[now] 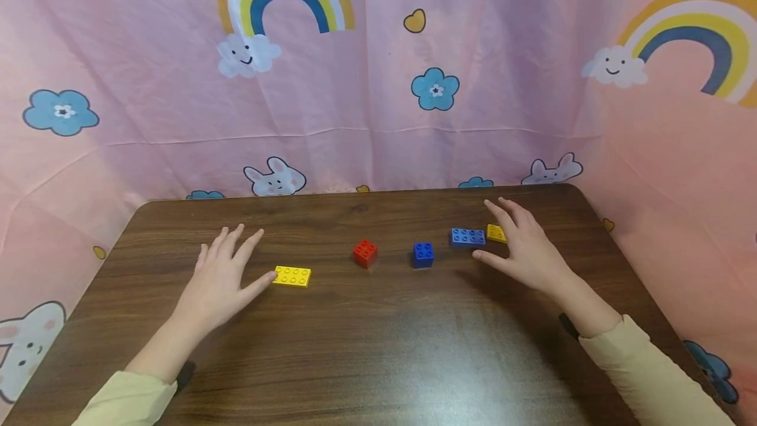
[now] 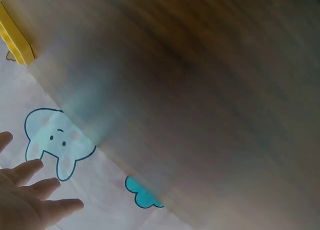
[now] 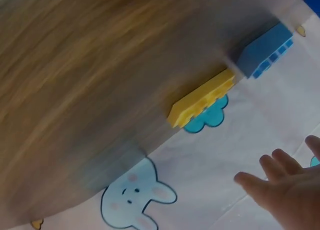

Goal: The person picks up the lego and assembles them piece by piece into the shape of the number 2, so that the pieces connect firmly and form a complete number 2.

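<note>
My left hand [image 1: 215, 284] hovers over the left of the table with fingers spread, its thumb tip overlapping the near edge of a flat yellow toy brick [image 1: 293, 276]; whether they touch I cannot tell. Spread likewise, my right hand [image 1: 528, 248] is at the right, holding nothing. It partly hides a second yellow brick [image 1: 495, 233], which shows whole in the right wrist view [image 3: 202, 97]. Just left of that brick lies a long blue brick [image 1: 468, 237]. Between the hands sit a small red brick [image 1: 365, 254] and a small dark blue brick [image 1: 422, 255].
The bricks stand on a dark wood-grain table [image 1: 367, 347]. A pink cloth [image 1: 378, 84] printed with rainbows, clouds and rabbits hangs behind the table's far edge and along its sides.
</note>
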`<act>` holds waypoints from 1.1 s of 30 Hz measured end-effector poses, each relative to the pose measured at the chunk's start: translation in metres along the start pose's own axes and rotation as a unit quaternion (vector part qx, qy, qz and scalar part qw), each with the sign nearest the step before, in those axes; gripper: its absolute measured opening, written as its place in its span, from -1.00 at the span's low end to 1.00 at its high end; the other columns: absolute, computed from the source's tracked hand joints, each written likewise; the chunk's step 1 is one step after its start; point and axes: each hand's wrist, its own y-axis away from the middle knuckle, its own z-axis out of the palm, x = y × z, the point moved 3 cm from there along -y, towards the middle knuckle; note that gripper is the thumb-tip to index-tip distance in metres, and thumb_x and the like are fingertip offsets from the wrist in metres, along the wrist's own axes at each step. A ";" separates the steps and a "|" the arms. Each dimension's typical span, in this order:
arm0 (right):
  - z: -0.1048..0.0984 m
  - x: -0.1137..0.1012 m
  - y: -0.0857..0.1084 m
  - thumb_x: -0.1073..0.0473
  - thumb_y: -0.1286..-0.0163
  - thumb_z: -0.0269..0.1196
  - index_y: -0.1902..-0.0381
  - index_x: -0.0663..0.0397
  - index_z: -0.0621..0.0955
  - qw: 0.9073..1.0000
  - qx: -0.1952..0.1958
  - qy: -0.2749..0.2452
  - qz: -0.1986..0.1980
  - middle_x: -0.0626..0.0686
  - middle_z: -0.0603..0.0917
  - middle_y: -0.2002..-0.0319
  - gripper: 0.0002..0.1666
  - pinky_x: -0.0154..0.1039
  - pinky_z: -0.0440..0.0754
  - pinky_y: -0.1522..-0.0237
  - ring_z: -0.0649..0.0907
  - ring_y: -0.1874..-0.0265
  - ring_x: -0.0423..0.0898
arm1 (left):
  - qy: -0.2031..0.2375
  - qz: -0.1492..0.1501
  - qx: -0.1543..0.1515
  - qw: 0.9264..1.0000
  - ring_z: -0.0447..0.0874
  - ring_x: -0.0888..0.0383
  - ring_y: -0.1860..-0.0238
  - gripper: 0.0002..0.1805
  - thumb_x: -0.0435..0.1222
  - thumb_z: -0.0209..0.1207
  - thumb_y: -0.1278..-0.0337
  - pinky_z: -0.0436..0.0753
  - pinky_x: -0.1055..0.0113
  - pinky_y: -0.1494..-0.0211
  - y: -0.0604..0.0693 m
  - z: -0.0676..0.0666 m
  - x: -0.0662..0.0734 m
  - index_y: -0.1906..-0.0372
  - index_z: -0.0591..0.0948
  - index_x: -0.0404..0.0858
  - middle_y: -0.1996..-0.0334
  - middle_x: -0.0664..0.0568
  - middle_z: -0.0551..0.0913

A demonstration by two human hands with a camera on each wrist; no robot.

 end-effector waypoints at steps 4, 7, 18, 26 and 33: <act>0.006 -0.008 -0.004 -0.24 -0.38 0.44 -0.69 0.05 0.16 1.000 -0.001 -0.016 -0.004 0.36 0.18 -0.62 0.15 0.49 0.36 -0.48 0.27 -0.56 0.39 | 0.010 0.002 -0.003 1.000 0.18 -0.53 -0.55 -0.10 0.19 0.27 -0.38 0.21 -0.59 -0.47 0.000 -0.001 0.002 -0.60 0.32 -0.22 -0.54 -0.48 0.27; 0.010 -0.015 -0.007 -0.21 -0.39 0.44 -0.69 0.03 0.17 0.999 0.001 -0.033 -0.009 0.33 0.19 -0.62 0.12 0.47 0.39 -0.47 0.28 -0.57 0.36 | 0.015 0.005 -0.001 1.000 0.25 -0.51 -0.51 -0.12 0.15 0.29 -0.38 0.31 -0.53 -0.45 0.000 -0.001 0.005 -0.58 0.35 -0.27 -0.52 -0.46 0.32; 0.021 -0.040 -0.019 -0.14 -0.40 0.46 -0.66 0.01 0.24 0.995 0.005 -0.092 -0.030 0.23 0.29 -0.60 0.05 0.41 0.38 -0.52 0.31 -0.58 0.26 | 0.054 -0.001 -0.035 0.998 0.28 -0.45 -0.51 -0.13 0.13 0.32 -0.37 0.36 -0.48 -0.46 -0.004 0.006 0.007 -0.55 0.38 -0.33 -0.52 -0.41 0.35; 0.031 -0.056 -0.030 -0.15 -0.40 0.47 -0.65 -0.01 0.27 0.991 -0.016 -0.125 -0.042 0.20 0.33 -0.59 0.02 0.39 0.40 -0.51 0.34 -0.57 0.24 | 0.079 0.009 -0.044 0.996 0.38 -0.41 -0.47 -0.17 0.06 0.39 -0.32 0.43 -0.44 -0.44 -0.006 0.011 0.008 -0.49 0.45 -0.35 -0.46 -0.37 0.45; 0.039 -0.061 -0.037 -0.08 -0.37 0.50 -0.61 0.00 0.33 0.986 -0.036 -0.158 -0.050 0.17 0.41 -0.54 -0.02 0.33 0.49 -0.46 0.43 -0.50 0.20 | 0.093 0.015 -0.055 0.994 0.45 -0.37 -0.43 -0.19 0.00 0.49 -0.22 0.46 -0.39 -0.44 -0.007 0.014 0.008 -0.44 0.51 -0.33 -0.39 -0.34 0.54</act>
